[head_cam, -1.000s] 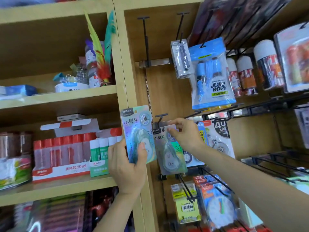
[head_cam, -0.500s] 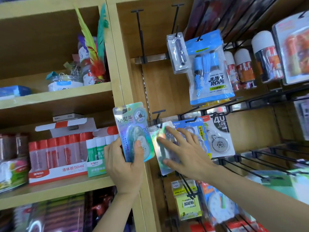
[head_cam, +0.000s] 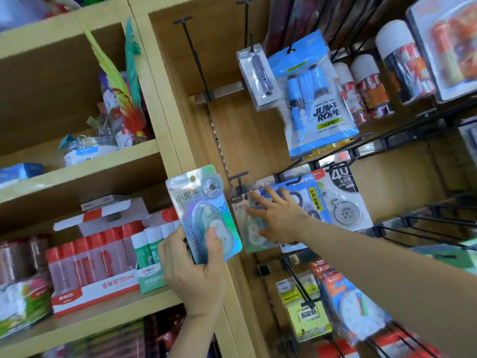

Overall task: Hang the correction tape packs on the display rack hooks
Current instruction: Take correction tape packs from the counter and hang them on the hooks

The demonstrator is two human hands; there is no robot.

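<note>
The left hand (head_cam: 193, 270) grips an iridescent blue-green correction tape pack (head_cam: 204, 213) by its lower end. The thumb is curled across the front over the clear blister and the other fingers are wrapped behind the card. This pack stands upright, slightly tilted, in front of the pale wooden upright post (head_cam: 165, 120) between the 2 shelf bays. Its punched hole at the top is free of any hook.

The right hand (head_cam: 277, 218) lies flat, fingers straight and spread wide, pressing on a pale iridescent correction tape pack (head_cam: 244, 223). That pack hangs just under the T-shaped tip of a black metal display hook (head_cam: 238, 180) on the wooden back panel, just beside the pack in the left hand. The fingertips also reach onto a blue card pack (head_cam: 299, 195) on the next hook. Beside that hangs a white card pack marked 40 (head_cam: 340, 202).

Higher up hangs a blue-and-clear jump rope pack (head_cam: 317, 99). In the left bay, a red-and-white carton of liquid glue bottles (head_cam: 95, 264) and a box of green-and-white glue sticks (head_cam: 151, 254) sit on the wooden shelf (head_cam: 103, 313), near the left hand. A feathered shuttlecock (head_cam: 124, 94) stands on the shelf above.
</note>
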